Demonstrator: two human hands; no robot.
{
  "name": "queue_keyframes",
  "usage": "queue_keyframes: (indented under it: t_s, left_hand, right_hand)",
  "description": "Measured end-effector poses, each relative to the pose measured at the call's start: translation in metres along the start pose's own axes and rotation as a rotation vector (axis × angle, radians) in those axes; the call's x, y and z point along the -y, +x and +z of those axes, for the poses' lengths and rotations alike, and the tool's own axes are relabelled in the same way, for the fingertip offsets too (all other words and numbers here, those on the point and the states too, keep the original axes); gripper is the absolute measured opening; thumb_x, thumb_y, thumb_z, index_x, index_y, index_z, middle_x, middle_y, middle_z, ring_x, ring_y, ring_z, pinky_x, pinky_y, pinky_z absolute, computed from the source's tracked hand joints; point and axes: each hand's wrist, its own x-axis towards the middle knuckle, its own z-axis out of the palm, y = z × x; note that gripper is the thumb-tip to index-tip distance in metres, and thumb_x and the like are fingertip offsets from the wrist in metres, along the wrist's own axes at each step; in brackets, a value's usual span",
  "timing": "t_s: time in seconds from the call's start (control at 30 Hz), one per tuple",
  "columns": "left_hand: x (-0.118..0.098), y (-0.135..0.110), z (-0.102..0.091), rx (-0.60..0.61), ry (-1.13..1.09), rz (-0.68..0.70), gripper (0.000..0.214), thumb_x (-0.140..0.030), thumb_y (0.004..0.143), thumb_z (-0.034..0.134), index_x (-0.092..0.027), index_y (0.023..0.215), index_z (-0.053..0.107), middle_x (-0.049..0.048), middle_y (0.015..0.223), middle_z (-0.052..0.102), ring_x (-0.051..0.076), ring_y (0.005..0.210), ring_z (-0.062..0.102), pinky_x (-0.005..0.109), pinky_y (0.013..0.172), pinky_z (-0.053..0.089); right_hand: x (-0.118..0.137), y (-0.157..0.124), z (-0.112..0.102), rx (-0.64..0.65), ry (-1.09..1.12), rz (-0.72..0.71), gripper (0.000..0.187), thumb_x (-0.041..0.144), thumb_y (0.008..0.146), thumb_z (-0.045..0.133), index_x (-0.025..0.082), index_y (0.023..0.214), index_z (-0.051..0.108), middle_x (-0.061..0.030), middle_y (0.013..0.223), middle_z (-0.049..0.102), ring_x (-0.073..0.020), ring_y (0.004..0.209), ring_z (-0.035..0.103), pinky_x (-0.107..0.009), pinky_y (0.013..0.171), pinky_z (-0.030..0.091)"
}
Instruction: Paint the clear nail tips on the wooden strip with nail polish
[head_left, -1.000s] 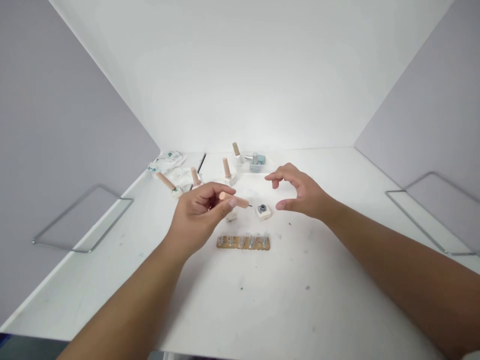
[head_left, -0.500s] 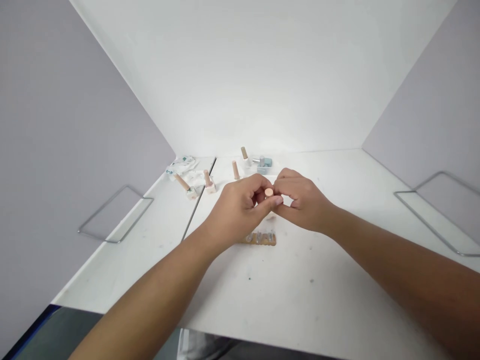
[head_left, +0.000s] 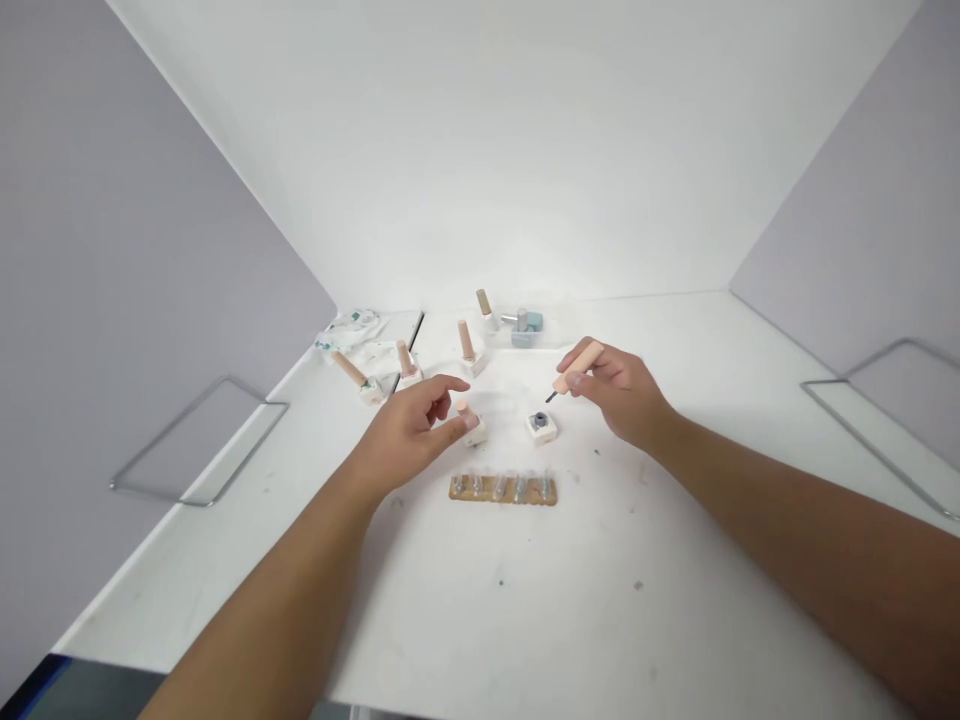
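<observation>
My right hand [head_left: 622, 392] pinches a nail polish brush [head_left: 581, 368] by its peach cap-handle, dark bristles pointing down and left. Just below the tip stands an uncapped white nail polish bottle [head_left: 541, 430] with a dark neck. My left hand [head_left: 409, 425] has its thumb and index finger apart. Its thumb overlaps a capped nail polish bottle [head_left: 475, 433]; whether it touches the bottle I cannot tell. In front of both bottles, a tan strip [head_left: 487, 497] carries several clear nail tips [head_left: 519, 488].
Behind my left hand stand capped polish bottles [head_left: 468, 362], one tilted [head_left: 367, 388]. A clear tray [head_left: 517, 338] with blue-grey items sits farther back. Crumpled wipes [head_left: 356, 328] lie at the back left. Wire frames [head_left: 217, 440] flank the white table [head_left: 585, 600].
My hands have moved apart from the bottle they were holding together. The brush is now out in my right hand, the bottle stands open on the table, and the whole strip shows.
</observation>
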Motion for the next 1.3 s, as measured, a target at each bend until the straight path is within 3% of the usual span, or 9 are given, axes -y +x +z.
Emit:
queue_keyframes:
  t_s: [0.13, 0.37, 0.63, 0.93, 1.3]
  left_hand:
    - [0.0, 0.003, 0.008, -0.028, -0.066, -0.004, 0.025, -0.043, 0.09, 0.059, -0.02, 0.095, 0.067, -0.0022, 0.068, 0.052, 0.01, 0.057, 0.037, 0.024, 0.054, 0.031]
    - [0.004, 0.009, 0.014, -0.113, -0.189, -0.078, 0.025, -0.04, 0.094, 0.053, -0.019, 0.084, 0.061, 0.0002, 0.077, 0.066, 0.01, 0.058, 0.039, 0.023, 0.054, 0.034]
    - [0.004, 0.012, 0.013, -0.215, -0.263, -0.129, 0.024, -0.041, 0.092, 0.056, -0.02, 0.081, 0.061, -0.0017, 0.067, 0.055, 0.011, 0.061, 0.044, 0.023, 0.054, 0.031]
    - [0.007, 0.011, 0.01, -0.31, -0.312, -0.147, 0.023, -0.039, 0.089, 0.059, -0.019, 0.08, 0.063, 0.0017, 0.073, 0.06, 0.013, 0.064, 0.049, 0.024, 0.054, 0.034]
    - [0.005, 0.012, 0.007, -0.411, -0.41, -0.14, 0.017, -0.031, 0.089, 0.059, -0.018, 0.081, 0.067, -0.0013, 0.061, 0.052, 0.009, 0.053, 0.042, 0.022, 0.049, 0.032]
  right_hand:
    - [-0.008, 0.001, 0.0, -0.065, 0.047, 0.021, 0.016, 0.028, 0.084, 0.066, 0.021, 0.069, 0.065, -0.0017, 0.084, 0.066, -0.0144, 0.079, 0.057, -0.031, 0.07, 0.045]
    - [-0.015, 0.001, 0.004, -0.231, 0.121, 0.025, 0.014, 0.021, 0.08, 0.068, 0.022, 0.066, 0.068, -0.0026, 0.078, 0.068, -0.0144, 0.074, 0.055, -0.03, 0.067, 0.048]
    - [-0.015, -0.001, 0.006, -0.211, 0.117, 0.001, 0.015, 0.02, 0.08, 0.067, 0.022, 0.065, 0.068, -0.0016, 0.077, 0.068, -0.0131, 0.073, 0.055, -0.028, 0.068, 0.049]
    - [-0.016, -0.001, 0.005, -0.2, 0.163, 0.013, 0.015, 0.017, 0.079, 0.066, 0.022, 0.065, 0.068, -0.0023, 0.079, 0.067, -0.0136, 0.073, 0.056, -0.029, 0.065, 0.048]
    - [-0.013, 0.002, 0.002, -0.177, 0.232, 0.093, 0.006, 0.018, 0.075, 0.066, 0.021, 0.069, 0.066, -0.001, 0.081, 0.064, -0.0107, 0.065, 0.054, -0.028, 0.062, 0.045]
